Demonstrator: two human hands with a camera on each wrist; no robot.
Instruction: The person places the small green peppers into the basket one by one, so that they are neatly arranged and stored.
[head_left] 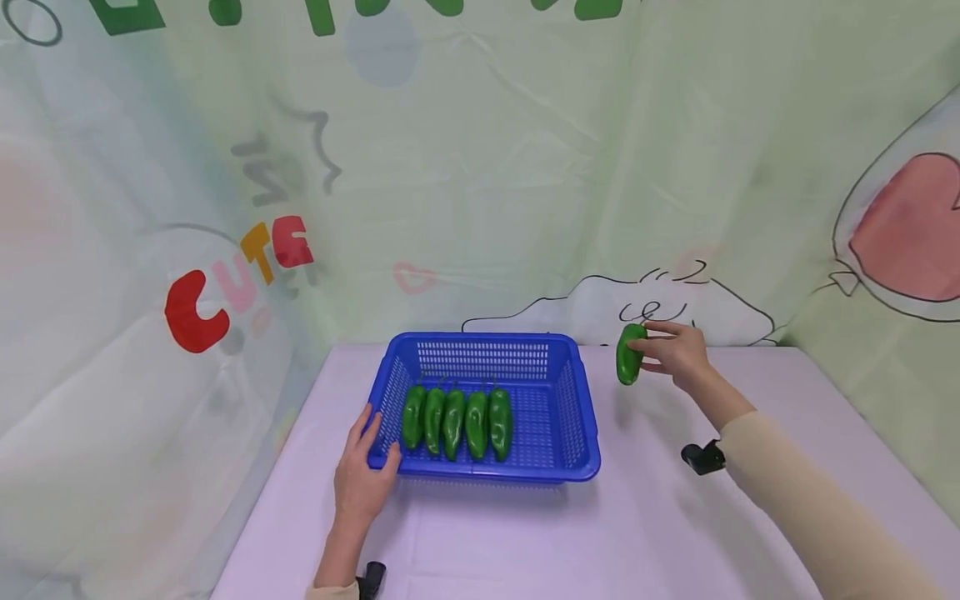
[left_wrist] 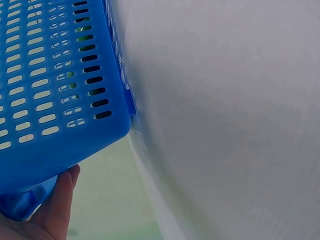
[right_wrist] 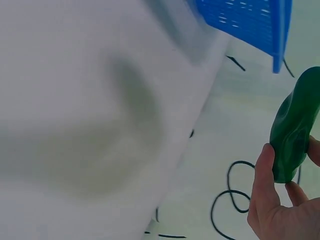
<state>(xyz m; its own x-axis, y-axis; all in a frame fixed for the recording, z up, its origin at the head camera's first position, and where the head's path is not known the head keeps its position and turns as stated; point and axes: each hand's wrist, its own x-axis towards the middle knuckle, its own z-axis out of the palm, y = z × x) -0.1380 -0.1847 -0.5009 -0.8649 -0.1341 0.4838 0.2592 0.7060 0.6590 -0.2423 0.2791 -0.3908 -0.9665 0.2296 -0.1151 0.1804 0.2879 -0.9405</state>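
A blue plastic basket [head_left: 480,477] with slotted walls stands on the table, and several green chili peppers [head_left: 453,423] lie side by side in its left half. My left hand [head_left: 362,477] holds the basket's front left corner, thumb at the rim and fingers along the left side. In the left wrist view the fingers [left_wrist: 62,200] show beneath the basket's rim [left_wrist: 55,167]. To the right of the basket, my right hand [head_left: 675,354] pinches another green chili pepper [head_left: 630,354] above the table. In the right wrist view this pepper [right_wrist: 294,132] sits between thumb and fingertips.
A pale cloth covers the table [head_left: 480,550]. Behind it hangs a light green curtain [head_left: 480,192] with printed drawings and letters, which also runs along the left side. Each wrist wears a small black device [head_left: 703,457].
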